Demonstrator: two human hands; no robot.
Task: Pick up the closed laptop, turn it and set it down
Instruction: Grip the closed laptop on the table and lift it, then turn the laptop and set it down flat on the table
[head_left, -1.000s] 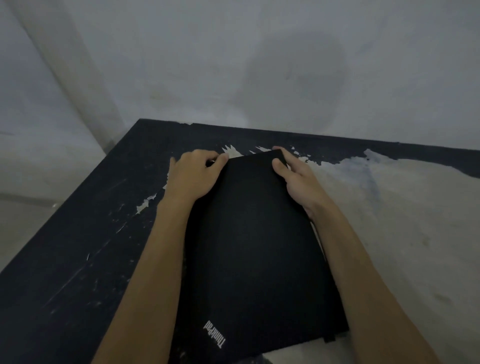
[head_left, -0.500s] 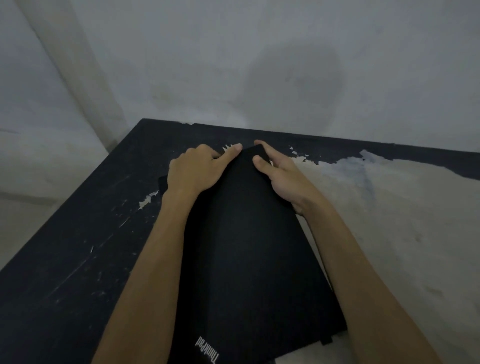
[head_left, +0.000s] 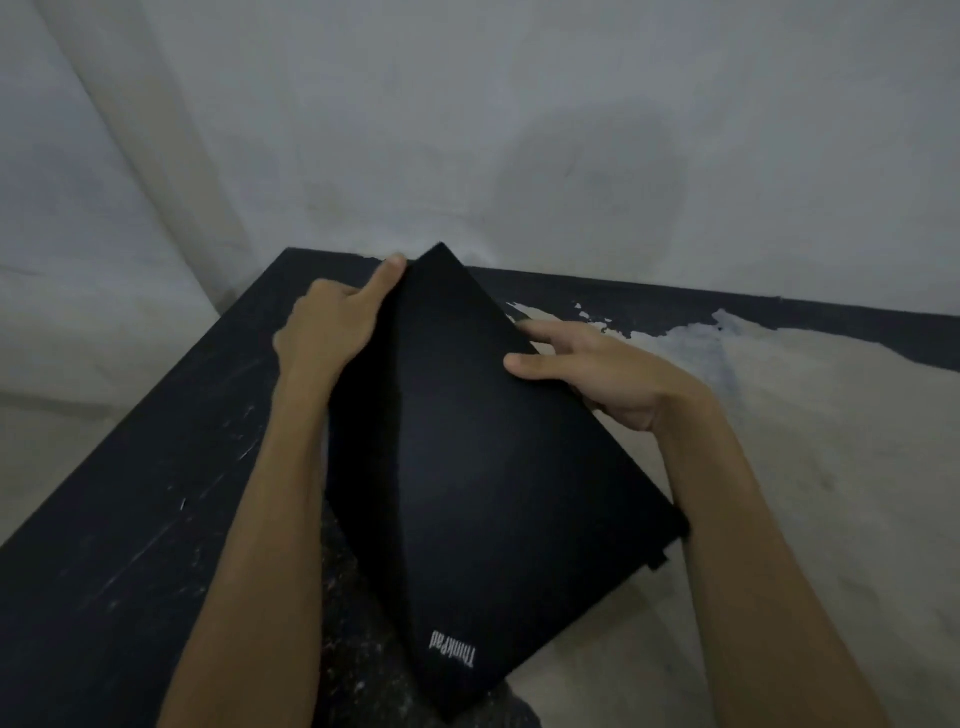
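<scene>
A: Where was the laptop (head_left: 483, 467) at that frame?

B: Closed, lid up, logo toward the person. It sat cornerwise over the table (head_left: 130, 519), one corner pointing at the wall (head_left: 519, 130). Far end looked raised off the top; whether the near corner touched the table, couldn't tell.

A: Hands?

B: Left hand (head_left: 332, 322) was curled on the far left edge, index finger stretched along it toward the far corner. Right hand (head_left: 608, 374) was half open on the far right edge, thumb on the lid, fingers reaching under. Both had the laptop, nothing else.

A: So mid-turn?

B: My read: lifted and partway turned, not set down.

A: How to do that step well?

B: Both grips were bunched at the far end, so the weight hung toward the person (long lever, smooth lid). I'd have kept fingers well under the base, thumbs pressing down, and turned it low over the table. Lower it flat, near edge first, and let go only once it's fully resting.

A: Landing spot?

B: Scuffed dark top with a worn pale patch (head_left: 805, 441) on the right. Nothing else visible on it.
</scene>
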